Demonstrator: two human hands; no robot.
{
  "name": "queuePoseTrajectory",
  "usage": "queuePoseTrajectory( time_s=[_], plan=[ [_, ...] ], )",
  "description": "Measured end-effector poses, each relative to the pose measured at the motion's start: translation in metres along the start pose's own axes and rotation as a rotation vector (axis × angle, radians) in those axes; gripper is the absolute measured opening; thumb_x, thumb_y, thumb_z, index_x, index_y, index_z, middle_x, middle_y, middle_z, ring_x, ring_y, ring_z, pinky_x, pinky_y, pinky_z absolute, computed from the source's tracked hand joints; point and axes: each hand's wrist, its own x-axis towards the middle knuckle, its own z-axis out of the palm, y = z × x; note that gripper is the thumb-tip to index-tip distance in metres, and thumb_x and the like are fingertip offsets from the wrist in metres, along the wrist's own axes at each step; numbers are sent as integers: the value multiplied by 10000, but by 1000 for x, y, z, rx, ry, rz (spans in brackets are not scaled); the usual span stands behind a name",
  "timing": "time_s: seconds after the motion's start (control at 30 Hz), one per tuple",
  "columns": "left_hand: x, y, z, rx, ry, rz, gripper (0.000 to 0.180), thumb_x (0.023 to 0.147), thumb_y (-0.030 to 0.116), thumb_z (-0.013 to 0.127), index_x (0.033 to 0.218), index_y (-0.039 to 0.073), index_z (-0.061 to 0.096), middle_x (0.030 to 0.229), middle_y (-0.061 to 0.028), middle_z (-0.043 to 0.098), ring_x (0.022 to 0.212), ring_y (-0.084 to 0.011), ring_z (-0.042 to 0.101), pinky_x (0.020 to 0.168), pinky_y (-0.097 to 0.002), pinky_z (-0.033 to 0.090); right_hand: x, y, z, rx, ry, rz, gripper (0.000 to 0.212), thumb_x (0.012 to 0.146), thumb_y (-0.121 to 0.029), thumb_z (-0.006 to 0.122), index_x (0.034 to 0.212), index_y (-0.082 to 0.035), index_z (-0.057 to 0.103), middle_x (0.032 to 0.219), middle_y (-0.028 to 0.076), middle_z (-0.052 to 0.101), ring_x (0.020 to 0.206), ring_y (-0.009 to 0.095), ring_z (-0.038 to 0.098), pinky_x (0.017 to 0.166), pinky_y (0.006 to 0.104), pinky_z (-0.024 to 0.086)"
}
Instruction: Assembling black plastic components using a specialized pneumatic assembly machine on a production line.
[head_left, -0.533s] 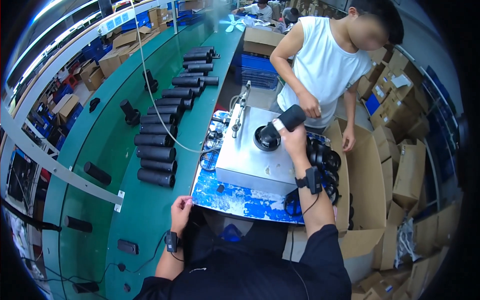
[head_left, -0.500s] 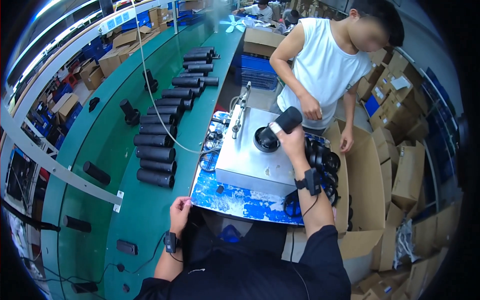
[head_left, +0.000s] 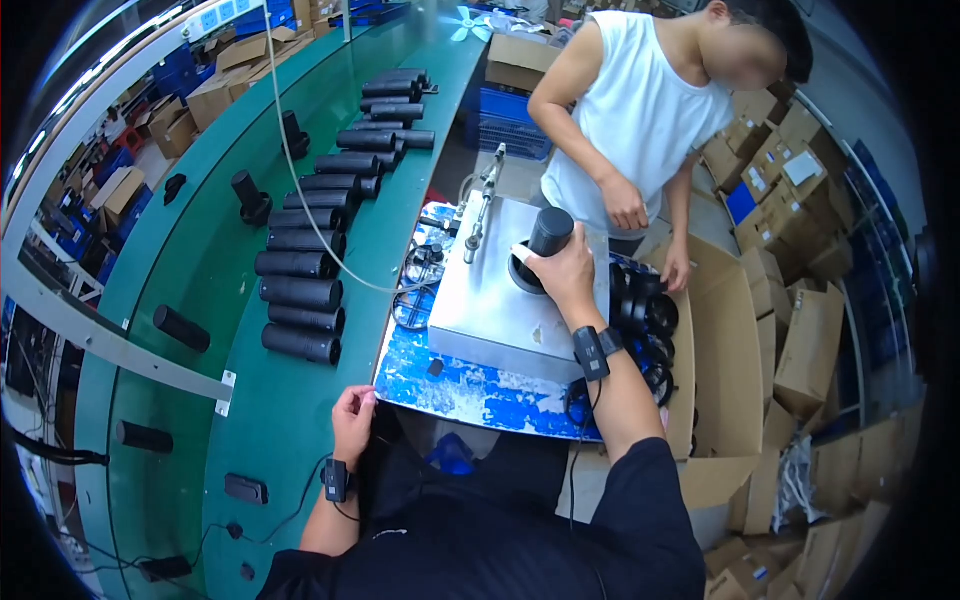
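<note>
Now the right hand [head_left: 567,272] wraps round the black cylinder [head_left: 551,230], seemingly seating it!
It's at the dark ring [head_left: 520,273] atop the metal box [head_left: 480,318]; left hand [head_left: 352,425] half-curled, contents unclear; next move likely needs steady alignment.

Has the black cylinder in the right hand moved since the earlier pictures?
Yes: against the metal box, the black cylinder has swung more upright, its top end shifting left.

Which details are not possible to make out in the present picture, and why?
In the head view:
Black cylinder: lower end partly hidden by the right hand.
Left hand: whether it pinches anything is too small to tell.
Thick black cable: far end cut off at the picture's left edge.
</note>
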Motion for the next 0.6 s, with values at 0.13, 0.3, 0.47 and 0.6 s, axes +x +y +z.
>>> queuePoseTrajectory(
  time_s=[0.13, 0.3, 0.47, 0.6],
  plan=[
    [1, 2, 2, 31, -6, 14, 114, 1063, 113, 685, 1138, 32, 710, 854, 39, 643, 694, -29, 540, 619, -203, 429, 13, 20, 10, 52, -23, -99, 790, 679, -437, 987, 1216, -18, 586, 1097, 227, 752, 1014, 435, 744, 927, 474, 579],
    [1, 3, 3, 14, -4, 30, 116, 1062, 109, 684, 1141, 29, 712, 859, 41, 646, 702, -27, 539, 630, -203, 432, 17, 24, 7, 110, -84, -106, 797, 684, -417, 985, 1246, -27, 578, 1095, 218, 754, 1025, 419, 749, 935, 463, 579],
    [-5, -4, -1, 4, -1, 30, 121, 1060, 113, 688, 1140, 25, 712, 861, 42, 643, 702, -27, 536, 632, -204, 434, 14, 11, -6, 141, -48, -87, 759, 721, -424, 961, 1248, -27, 586, 1083, 213, 754, 1027, 420, 747, 960, 476, 571],
    [-5, 1, 2, 19, -19, 4, 127, 1052, 99, 689, 1135, 11, 726, 851, 41, 647, 741, -34, 549, 664, -212, 445, 44, -23, -40, -62, -85, -395, 666, 828, -503, 859, 1236, -40, 609, 1091, 226, 752, 1044, 440, 737, 973, 514, 560]
  ],
)
